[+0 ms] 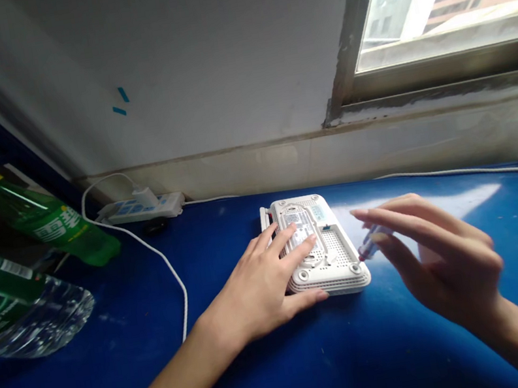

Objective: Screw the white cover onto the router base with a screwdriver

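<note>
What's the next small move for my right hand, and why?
I'd perhaps nudge the slim tool in the right hand toward the round corner foot on the white device: its tip is close by, contact unclear, and the left hand, fingers spread, seems to steady the device.

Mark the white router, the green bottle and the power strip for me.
Router (326, 281): head view, lower casing.
Bottle (56, 226): head view, label.
Power strip (170, 203): head view, right end.

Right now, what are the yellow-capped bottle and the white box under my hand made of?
The yellow-capped bottle looks like thin, shiny plastic: it's see-through green with bright glints. The white box seems to be hard, fairly dull plastic, with neat rows of little holes.
</note>
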`<state>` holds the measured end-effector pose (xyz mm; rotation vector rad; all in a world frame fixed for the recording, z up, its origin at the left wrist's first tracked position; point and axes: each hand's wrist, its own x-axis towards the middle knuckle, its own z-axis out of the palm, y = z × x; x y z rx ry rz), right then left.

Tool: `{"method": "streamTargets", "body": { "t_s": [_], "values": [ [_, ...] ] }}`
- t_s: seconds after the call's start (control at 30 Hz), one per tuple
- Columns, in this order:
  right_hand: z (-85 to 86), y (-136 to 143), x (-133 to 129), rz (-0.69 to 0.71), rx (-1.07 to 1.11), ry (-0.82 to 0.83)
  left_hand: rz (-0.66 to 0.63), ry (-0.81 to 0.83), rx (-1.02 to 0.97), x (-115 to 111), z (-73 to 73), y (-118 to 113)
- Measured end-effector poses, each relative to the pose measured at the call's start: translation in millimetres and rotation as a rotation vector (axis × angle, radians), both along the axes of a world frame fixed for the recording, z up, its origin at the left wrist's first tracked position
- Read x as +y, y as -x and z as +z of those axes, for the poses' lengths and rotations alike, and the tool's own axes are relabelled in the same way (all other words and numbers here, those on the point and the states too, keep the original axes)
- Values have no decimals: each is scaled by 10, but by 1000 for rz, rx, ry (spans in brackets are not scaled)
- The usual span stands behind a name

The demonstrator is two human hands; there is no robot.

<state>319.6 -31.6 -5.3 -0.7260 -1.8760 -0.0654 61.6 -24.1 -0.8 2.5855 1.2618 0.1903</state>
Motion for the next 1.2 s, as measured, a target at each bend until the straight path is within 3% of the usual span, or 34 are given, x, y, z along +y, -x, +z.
{"method": "streamTargets", "body": {
  "t_s": [0.17,0.4,0.6,0.9,1.1,1.2],
  "values": [
    [24,44,-26,72,1,63,-3,-9,-22,-2,-19,5],
    [127,22,-5,-60,22,19,13,-7,5,-1,-37,23],
    [118,-21,25,137,-12,166,6,-15,22,-2,-53,27],
    [120,23,1,39,48,103,1,-31,-3,-1,-61,42],
    [154,-43,29,215,18,256,9,-30,-19,4,-68,30],
    [185,-38,19,201,38,263,5,-24,-14,3,-61,27]
  ]
}}
